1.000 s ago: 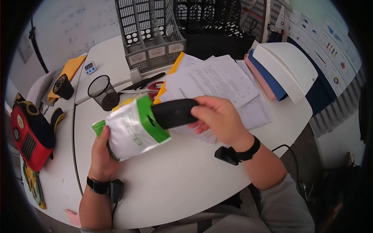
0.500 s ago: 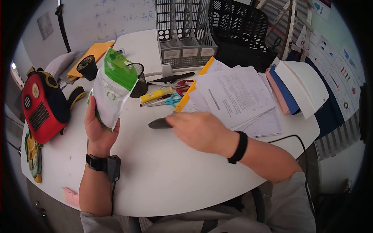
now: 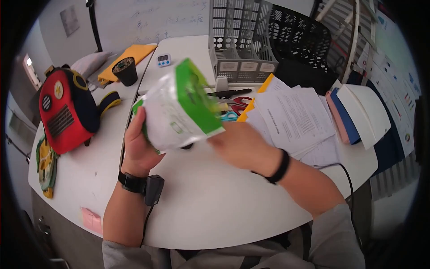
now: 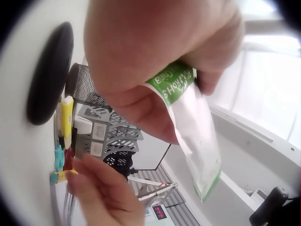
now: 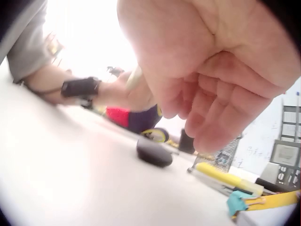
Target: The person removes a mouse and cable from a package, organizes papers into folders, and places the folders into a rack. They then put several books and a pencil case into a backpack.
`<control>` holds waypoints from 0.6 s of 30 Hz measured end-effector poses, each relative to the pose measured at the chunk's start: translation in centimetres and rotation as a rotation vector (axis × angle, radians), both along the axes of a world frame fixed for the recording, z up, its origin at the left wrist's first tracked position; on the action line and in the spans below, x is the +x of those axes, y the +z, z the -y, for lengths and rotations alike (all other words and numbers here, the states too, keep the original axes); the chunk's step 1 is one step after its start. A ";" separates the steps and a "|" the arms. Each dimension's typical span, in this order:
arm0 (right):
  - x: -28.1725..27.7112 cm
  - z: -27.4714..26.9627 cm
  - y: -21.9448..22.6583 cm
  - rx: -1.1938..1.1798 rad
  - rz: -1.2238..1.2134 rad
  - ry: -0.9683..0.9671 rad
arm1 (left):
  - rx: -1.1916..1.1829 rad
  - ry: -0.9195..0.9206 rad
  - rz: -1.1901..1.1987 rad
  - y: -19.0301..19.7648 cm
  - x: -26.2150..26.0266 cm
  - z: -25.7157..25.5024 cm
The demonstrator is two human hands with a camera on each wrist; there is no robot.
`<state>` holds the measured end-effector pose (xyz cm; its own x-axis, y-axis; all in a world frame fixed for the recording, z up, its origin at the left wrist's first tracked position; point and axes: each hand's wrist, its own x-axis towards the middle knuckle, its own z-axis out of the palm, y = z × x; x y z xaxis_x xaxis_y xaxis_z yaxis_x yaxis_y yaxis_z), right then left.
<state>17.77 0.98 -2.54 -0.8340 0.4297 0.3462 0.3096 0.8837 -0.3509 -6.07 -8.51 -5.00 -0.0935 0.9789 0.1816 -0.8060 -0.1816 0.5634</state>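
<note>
A white and green plastic bag [image 3: 172, 114] is held up by the left hand [image 3: 139, 150], gripped at its lower end between thumb and fingers. Its wide green end points toward the right hand [image 3: 246, 148], whose fingertips overlap the bag's edge in the head view. In the right wrist view, the right hand's fingers [image 5: 214, 127] are loosely bent with nothing in them. A smooth black oval object [image 4: 51, 75], shaped like a computer mouse, lies on the white table [image 3: 215, 206] below the bag. In the head view the bag covers most of it.
Behind the hands are a mesh pen cup [image 4: 87, 84], a yellow pen-like tool [image 5: 225, 176], red-handled scissors [image 3: 242, 104] and loose papers [image 3: 295, 112]. A grey file rack [image 3: 244, 67] stands at the back. Leftward are a red backpack [image 3: 65, 110] and a black plant pot [image 3: 125, 71].
The right hand drew the black object out of the bag, set it on the table and let go. It then moved up to the bag, which the left hand tilted toward it.
</note>
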 end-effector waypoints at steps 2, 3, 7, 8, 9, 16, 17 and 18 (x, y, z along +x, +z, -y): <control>2.8 -0.1 2.4 -0.236 -0.290 -0.119 | -0.053 -0.035 -0.069 0.0 0.8 0.2; 3.9 0.2 2.9 -0.432 -0.477 -0.137 | -0.054 -0.029 -0.064 0.0 1.2 0.1; 7.9 1.3 4.2 -0.507 -0.553 0.015 | -0.128 -0.117 -0.286 -0.2 3.1 0.0; 8.5 1.5 3.8 -0.517 -0.566 0.015 | -0.141 -0.152 -0.385 -0.2 3.6 0.1; 9.1 1.8 3.2 -0.610 -0.452 -0.045 | -0.176 -0.147 -0.382 -0.1 4.3 0.4; 12.7 0.7 -1.3 -1.465 -0.517 0.069 | -0.166 -0.122 -0.734 7.3 8.8 1.8; 12.9 0.4 -2.0 -1.676 -0.565 0.183 | -0.168 -0.094 -0.835 9.2 9.7 1.8; 12.9 0.3 -2.3 -1.679 -0.576 0.176 | -0.170 -0.063 -0.931 10.8 10.3 1.8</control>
